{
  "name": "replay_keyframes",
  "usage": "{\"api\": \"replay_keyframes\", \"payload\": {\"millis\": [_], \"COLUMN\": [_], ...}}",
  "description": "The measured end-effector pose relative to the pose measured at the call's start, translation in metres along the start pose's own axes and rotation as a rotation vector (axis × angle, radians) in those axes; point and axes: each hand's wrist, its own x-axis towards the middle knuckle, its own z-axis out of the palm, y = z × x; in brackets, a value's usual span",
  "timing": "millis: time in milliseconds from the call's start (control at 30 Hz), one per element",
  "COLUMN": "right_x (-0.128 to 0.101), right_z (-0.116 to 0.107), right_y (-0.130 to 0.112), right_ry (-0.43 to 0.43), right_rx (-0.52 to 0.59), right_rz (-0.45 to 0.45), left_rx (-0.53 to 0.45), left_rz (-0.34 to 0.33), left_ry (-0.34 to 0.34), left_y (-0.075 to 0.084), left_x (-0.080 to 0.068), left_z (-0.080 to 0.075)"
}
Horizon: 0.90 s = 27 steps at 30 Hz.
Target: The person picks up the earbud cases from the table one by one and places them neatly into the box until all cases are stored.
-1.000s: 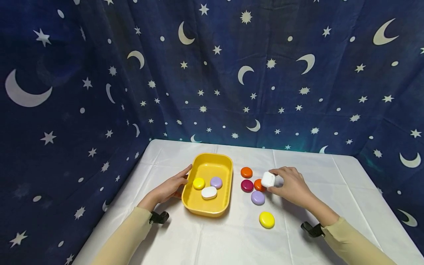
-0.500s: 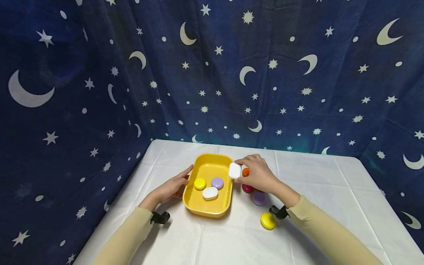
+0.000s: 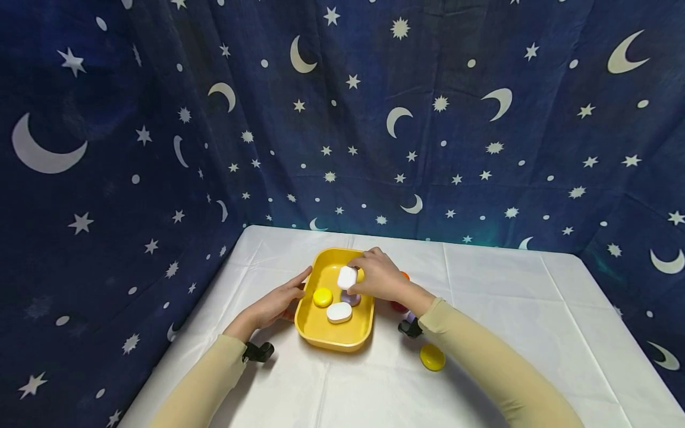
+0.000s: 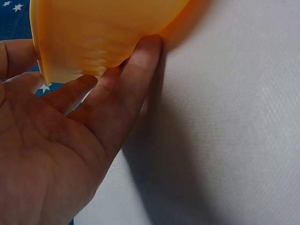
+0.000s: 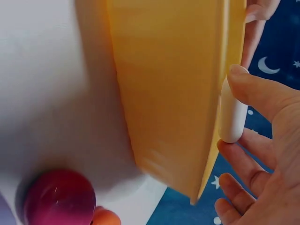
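My right hand (image 3: 377, 276) pinches a white rounded piece (image 3: 347, 277) between thumb and fingers, over the right part of the yellow tray (image 3: 333, 343). The right wrist view shows the white piece (image 5: 233, 115) edge-on at the tray's rim. Inside the tray lie a glossy yellow disc (image 3: 323, 297), a purple disc (image 3: 350, 298) partly under the right hand, and a white oblong piece (image 3: 339, 312). My left hand (image 3: 273, 304) touches the tray's left side. In the left wrist view, extended fingers (image 4: 150, 51) rest against the tray's outer wall.
Right of the tray, a dark pink disc (image 5: 60, 199) and an orange disc (image 5: 107, 217) lie on the white tablecloth, largely hidden by the right arm in the head view. A yellow disc (image 3: 432, 357) lies nearer. A star-patterned curtain (image 3: 342, 119) stands behind.
My right hand has carried the white rounded piece leftward from beside the loose discs, past the tray's right rim, to over the tray. The left hand stays at the tray's left side.
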Motion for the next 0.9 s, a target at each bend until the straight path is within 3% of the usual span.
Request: {"api": "replay_keyframes", "payload": {"millis": [467, 900], "right_x": [0.022, 0.003], "right_z": [0.012, -0.007], "right_y": [-0.013, -0.001], "right_ry": [-0.04, 0.032], "right_rx": [-0.09, -0.037], "right_rz": [-0.028, -0.015], "left_rx": [-0.003, 0.008], "left_rz": [-0.014, -0.014], "left_ry": [0.008, 0.021], "left_y": [0.001, 0.002], "left_x": [-0.001, -0.001], "left_z": [0.0, 0.0]}}
